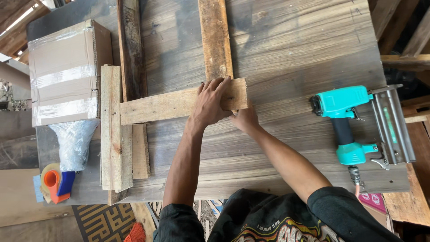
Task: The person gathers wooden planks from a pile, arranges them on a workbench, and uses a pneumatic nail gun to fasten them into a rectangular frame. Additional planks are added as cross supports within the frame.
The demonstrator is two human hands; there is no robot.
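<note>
While both hands (210, 105) press flat on plank (179, 105), taped cardboard box (65, 74) far left, grip nil.

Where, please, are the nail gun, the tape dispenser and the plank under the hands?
Nail gun (342, 102): head view, on its teal body.
Tape dispenser (57, 183): head view, on its orange and blue handle.
Plank (156, 106): head view, on the bare left half of its top face.
</note>
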